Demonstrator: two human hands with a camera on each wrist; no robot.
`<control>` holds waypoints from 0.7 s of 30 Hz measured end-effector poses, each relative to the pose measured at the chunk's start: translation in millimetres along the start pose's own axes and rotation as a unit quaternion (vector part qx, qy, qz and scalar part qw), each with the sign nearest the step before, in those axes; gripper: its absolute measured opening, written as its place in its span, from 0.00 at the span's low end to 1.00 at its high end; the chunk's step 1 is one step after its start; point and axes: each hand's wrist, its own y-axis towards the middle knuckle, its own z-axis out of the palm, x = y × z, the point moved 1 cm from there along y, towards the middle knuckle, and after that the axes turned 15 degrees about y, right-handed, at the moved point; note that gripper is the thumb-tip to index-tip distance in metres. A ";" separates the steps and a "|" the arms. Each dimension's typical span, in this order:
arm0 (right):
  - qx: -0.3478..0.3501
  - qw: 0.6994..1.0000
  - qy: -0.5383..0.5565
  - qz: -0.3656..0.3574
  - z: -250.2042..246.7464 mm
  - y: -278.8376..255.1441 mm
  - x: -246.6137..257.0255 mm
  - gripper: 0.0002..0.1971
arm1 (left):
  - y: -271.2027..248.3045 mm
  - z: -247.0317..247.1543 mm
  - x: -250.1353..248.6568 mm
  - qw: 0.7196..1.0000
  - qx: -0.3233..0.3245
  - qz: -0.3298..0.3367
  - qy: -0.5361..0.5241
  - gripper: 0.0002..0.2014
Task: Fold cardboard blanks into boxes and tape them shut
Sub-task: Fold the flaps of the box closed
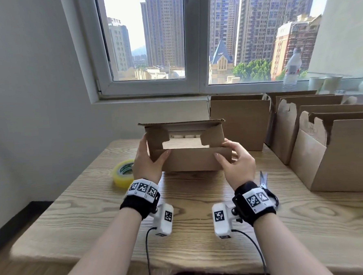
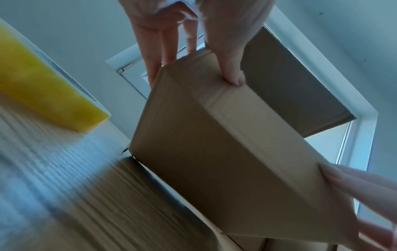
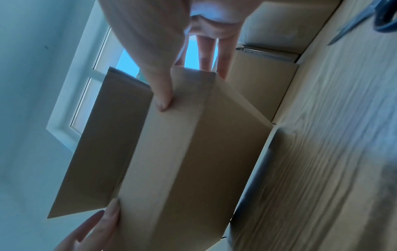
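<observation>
Box (image 1: 188,158) between both hands' fingers (image 1: 141,144)

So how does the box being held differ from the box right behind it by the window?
The held box is smaller and gripped at its ends by the left hand and right hand; the back box is taller and stands untouched. The held box's flaps are partly folded in; the back box's stand up. Both are plain brown cardboard.

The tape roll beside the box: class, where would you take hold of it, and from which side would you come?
The tape roll lies flat on the table, hole upward, just left of the left hand. Probably best: come from above, one finger in the core, thumb on the outer rim. Its left and near sides are free; the box and hand crowd the right.
</observation>
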 end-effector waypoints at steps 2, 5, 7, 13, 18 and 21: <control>-0.010 0.999 -0.044 -0.024 0.2 0.8 2.1 0.20 | -3.2 -0.1 -3.5 1.000 -0.002 -0.005 0.005 0.46; -0.033 0.996 -0.062 -0.063 1.2 3.5 12.1 0.28 | -3.0 -4.1 -12.8 1.000 0.001 -0.014 0.015 0.52; -0.049 0.995 -0.047 -0.067 3.0 7.2 19.1 0.32 | -0.3 -11.6 -24.5 0.999 -0.003 -0.003 0.042 0.52; -0.064 0.996 -0.031 -0.052 4.6 40.1 51.9 0.41 | 32.9 -46.0 -71.5 0.990 -0.020 0.048 0.133 0.38; 0.049 0.992 -0.105 0.055 4.2 74.8 76.2 0.44 | 63.0 -55.0 -88.9 0.973 0.035 0.019 0.227 0.43; 0.090 0.980 -0.151 0.094 3.7 83.3 74.6 0.46 | 64.8 -47.2 -84.2 0.968 0.035 0.010 0.249 0.43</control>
